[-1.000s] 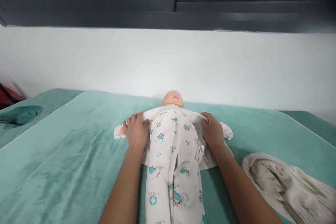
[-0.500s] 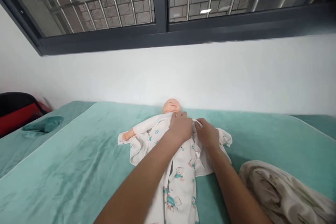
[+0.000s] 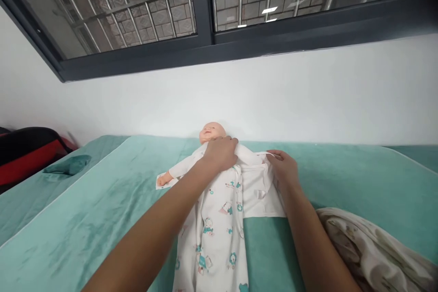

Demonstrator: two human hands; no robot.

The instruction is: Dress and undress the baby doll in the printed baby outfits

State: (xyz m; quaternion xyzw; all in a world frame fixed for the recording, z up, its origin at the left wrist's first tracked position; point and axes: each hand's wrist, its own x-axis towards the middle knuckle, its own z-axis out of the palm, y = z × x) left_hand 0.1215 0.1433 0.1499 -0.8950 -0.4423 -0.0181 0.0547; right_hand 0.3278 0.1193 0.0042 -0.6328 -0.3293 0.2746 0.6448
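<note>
A baby doll lies on its back with its head toward the wall, in a white printed outfit. Its chest is under my left hand, whose fingers curl over the upper chest and shoulder just below the chin; the fingertips are partly hidden. My right hand pinches the edge of a white baby jacket, pulling it out to the side. The jacket's plain inner face and a small tag show. On the other side, the doll's bare hand rests over a printed cuff.
A green plush cover spreads under the doll. Crumpled pale cloth lies at the lower right, close to my right forearm. A red and black bag sits at the far left. Behind are a white wall and a dark-framed barred window.
My right hand has moved right, drawing the jacket edge away from the doll and exposing its inside. My left hand stays at the doll's upper chest. The doll's head now faces more leftward.
</note>
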